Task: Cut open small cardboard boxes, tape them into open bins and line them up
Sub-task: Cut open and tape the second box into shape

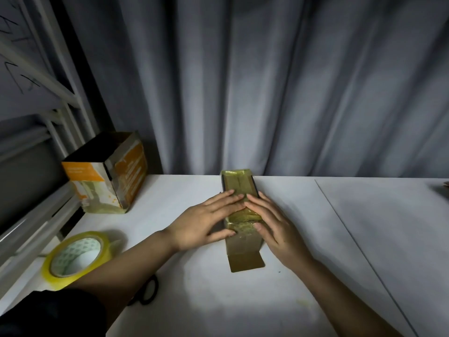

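a long, narrow brown cardboard box, wrapped in glossy yellowish tape, is laid flat near the middle of the white table, its far end reaching the table's back edge by the grey pleated curtain. an untaped flap is seen folded out flat at its near end. the left hand is pressed on the box from the left side, fingers straight and spread across the taped top, thumb laid against the near taped face. the right hand is placed likewise from the right, fingers extended flat over the top, thumb on the tape; nothing is gripped by either hand, and the fingertips of both nearly meet over the box's middle. much of the box's central part is hidden beneath them. at the far left of the table an upright orange and white cardboard bin, open at the top and taped round its lower part, is set beside a white metal frame. a roll of yellowish transparent tape is found lying tilted near the left edge, just left of the left forearm. a black scissors handle is partly covered by that forearm. a dark sleeve is shown at the lower left corner. a seam is seen running diagonally across the table's right part, and a small object at the right edge is cut off, too little to be identified.
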